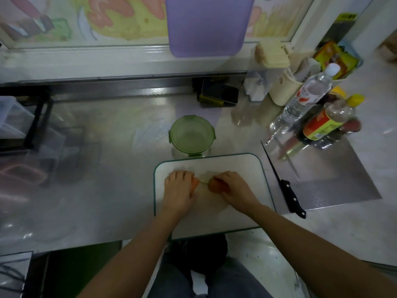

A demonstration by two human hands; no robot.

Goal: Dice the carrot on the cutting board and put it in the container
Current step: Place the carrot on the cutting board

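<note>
A white cutting board [236, 168] with a green rim lies at the counter's front edge. On it are orange carrot pieces: one piece [216, 187] under my right hand [235, 189], whose fingers curl around it, and a smaller piece [195, 183] at the edge of my left hand [179, 189], which covers most of it. A pale scrap [205, 177] lies between the hands. The round green container [191, 136] stands empty just behind the board. A black-handled knife [281, 179] lies on the counter right of the board, touched by neither hand.
Bottles [309, 97] and a sauce bottle [326, 123] crowd the back right, with a cream holder [283, 91]. A phone [220, 92] leans on a stand behind the container. A purple board [206, 24] leans at the window. A rack [28, 117] stands left.
</note>
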